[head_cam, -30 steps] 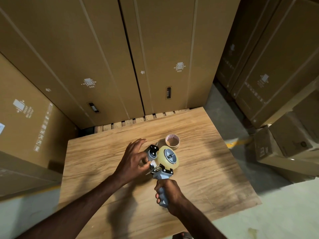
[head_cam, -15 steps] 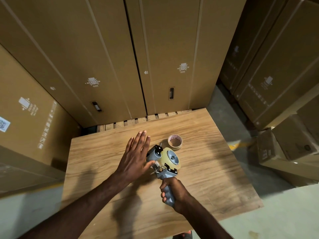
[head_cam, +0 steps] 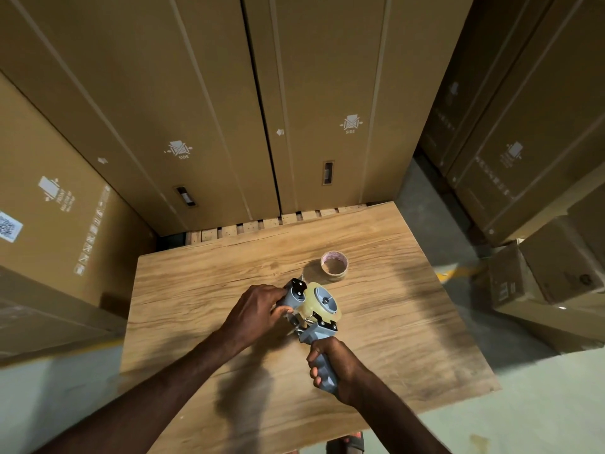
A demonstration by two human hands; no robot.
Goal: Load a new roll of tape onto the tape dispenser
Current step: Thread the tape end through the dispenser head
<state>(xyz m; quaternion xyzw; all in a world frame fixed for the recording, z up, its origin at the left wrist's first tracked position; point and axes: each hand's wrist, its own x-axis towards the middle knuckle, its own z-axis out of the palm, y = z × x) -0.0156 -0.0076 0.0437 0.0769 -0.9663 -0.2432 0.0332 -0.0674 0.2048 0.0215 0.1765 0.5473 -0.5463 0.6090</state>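
While right hand [head_cam: 334,365] grips dispenser [head_cam: 314,309] handle, left hand [head_cam: 258,309] pinches its front, mid-table [head_cam: 409,339]

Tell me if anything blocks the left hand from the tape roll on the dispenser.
Nothing visible does. The left hand already grips the dispenser at its front end, right beside the tape roll seated on the hub. The right hand holds the handle.

The right hand [head_cam: 334,365] hides most of the tape dispenser [head_cam: 311,309] handle; box lettering is illegible.
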